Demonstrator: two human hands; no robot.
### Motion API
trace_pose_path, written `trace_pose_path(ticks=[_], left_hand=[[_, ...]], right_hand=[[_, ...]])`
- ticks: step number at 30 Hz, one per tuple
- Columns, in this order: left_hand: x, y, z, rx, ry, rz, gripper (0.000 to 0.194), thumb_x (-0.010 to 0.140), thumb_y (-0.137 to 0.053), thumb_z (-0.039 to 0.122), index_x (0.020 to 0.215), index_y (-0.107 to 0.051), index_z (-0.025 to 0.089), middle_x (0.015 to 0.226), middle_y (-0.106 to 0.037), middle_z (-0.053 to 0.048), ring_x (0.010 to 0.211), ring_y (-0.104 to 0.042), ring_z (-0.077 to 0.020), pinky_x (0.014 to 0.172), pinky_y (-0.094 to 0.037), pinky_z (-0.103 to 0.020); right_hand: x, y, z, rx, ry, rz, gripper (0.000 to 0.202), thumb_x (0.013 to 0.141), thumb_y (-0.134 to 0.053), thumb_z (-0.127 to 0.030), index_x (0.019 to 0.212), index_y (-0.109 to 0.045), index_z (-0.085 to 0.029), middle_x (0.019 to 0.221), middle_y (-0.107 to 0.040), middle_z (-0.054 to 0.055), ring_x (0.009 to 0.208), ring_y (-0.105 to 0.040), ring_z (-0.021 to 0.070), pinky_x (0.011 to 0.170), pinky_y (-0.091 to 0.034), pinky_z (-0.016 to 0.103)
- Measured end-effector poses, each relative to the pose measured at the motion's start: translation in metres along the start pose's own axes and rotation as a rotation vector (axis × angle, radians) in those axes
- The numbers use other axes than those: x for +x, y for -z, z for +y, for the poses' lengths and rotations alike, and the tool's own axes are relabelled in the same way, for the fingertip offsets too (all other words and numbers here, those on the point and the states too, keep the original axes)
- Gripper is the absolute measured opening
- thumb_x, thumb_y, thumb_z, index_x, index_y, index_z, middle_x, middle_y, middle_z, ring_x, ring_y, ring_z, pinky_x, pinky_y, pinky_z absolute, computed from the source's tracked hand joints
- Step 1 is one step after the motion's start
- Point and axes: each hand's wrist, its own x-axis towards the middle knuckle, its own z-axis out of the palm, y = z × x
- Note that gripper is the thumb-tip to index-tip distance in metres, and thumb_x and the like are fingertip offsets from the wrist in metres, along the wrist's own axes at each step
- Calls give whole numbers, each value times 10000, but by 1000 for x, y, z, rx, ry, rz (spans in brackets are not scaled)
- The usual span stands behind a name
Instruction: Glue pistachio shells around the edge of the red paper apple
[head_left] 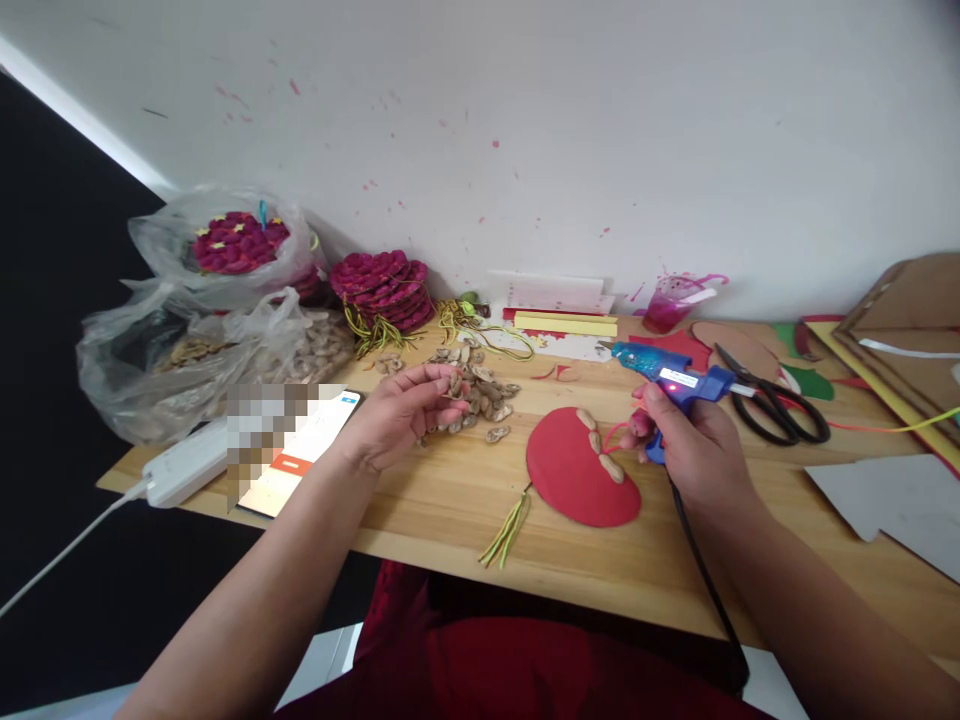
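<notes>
"What's the right hand (701, 440) got?"

"A blue hot glue gun (671, 380), gripped round the handle, nozzle pointing left over the table (442, 500). Its little light glows orange."

"And the left hand (405, 415)?"

"Nearly pinched, with a peanut shell (454, 386) at the fingertips, right by that loose heap of shells (487, 395)."

"Where's the red disc (570, 475)?"

"Flat on the wood between the two hands, near the front edge. Three shells (595, 441) sit in a row along its upper right rim, and a yellow-green tassel (506, 530) trails from the lower left."

"Those scissors (780, 405) look close."

"Just behind the glue gun, yes, blades shut or nearly so; I can't quite tell. Over on the left there's a lit phone (311, 445) beside a white power strip (187, 465)."

"And the purple stack (379, 285)?"

"Back against the wall, next to the plastic bags (150, 350)."
</notes>
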Motion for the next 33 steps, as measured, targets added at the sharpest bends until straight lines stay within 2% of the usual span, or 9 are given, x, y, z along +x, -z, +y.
trace_pose_path(ticks=[4,7,11,16,19,24,27,31,33], left_hand=[[3,-2,-6,136,-87,20,235,743,-798,239,937,-690,162,810,-688,0,655,-677,-111,633,-559,-234],[7,-8,-10,445,-214,-15,234,774,-770,314,936,-691,166,796,-665,6,638,-624,-104,614,-519,-236],[12,-24,-9,808,-333,-44,191,805,-722,303,938,-710,167,787,-681,-13,651,-578,-111,580,-446,-223],[21,-56,-2,599,-225,-270,295,797,-758,366,1000,-700,160,788,-682,-13,678,-613,-123,642,-503,-252],[27,-71,-6,522,-217,-370,326,771,-798,332,1034,-711,160,870,-709,-28,722,-634,-122,689,-516,-258],[34,-76,-26,412,-215,-478,340,772,-810,277,1078,-717,164,956,-754,-48,812,-677,-140,747,-526,-258],[35,-71,-33,311,-176,-485,332,772,-821,264,1073,-722,165,931,-767,-41,801,-686,-132,758,-539,-252],[36,-64,-30,272,-124,-401,368,740,-857,280,1066,-734,161,743,-729,-10,614,-627,-100,545,-471,-189],[37,-62,-26,222,-89,-356,380,713,-878,276,1053,-747,168,707,-706,1,593,-620,-96,513,-457,-179]], right_hand=[[0,0,0,-9,13,-18,452,799,-760,-631,858,-645,-198,622,-603,-30,514,-640,118,410,-447,181],[-1,-2,-1,-25,22,-20,447,805,-758,-624,841,-640,-194,616,-609,-23,498,-637,123,397,-439,188],[-2,-3,-2,-50,35,-44,442,833,-741,-601,746,-609,-188,600,-604,-13,497,-645,128,384,-424,188],[0,-8,-5,2,33,-61,398,804,-791,-549,809,-622,-188,595,-618,-28,488,-645,121,369,-404,171],[-2,-15,-11,89,-4,-81,411,742,-843,-521,776,-600,-192,608,-625,-28,474,-628,121,365,-423,189],[-6,-30,-28,-38,-49,-250,360,769,-811,-488,770,-624,-180,650,-688,29,439,-572,123,341,-448,238],[-4,-41,-34,-145,-39,-236,248,780,-800,-340,807,-610,-183,661,-685,12,450,-573,100,385,-464,216],[5,-53,-34,-262,-36,-206,197,792,-745,-260,888,-586,-195,669,-693,12,443,-585,114,368,-429,219],[11,-54,-31,-306,24,-175,213,780,-733,-242,916,-574,-202,661,-691,11,453,-602,134,367,-425,230]])
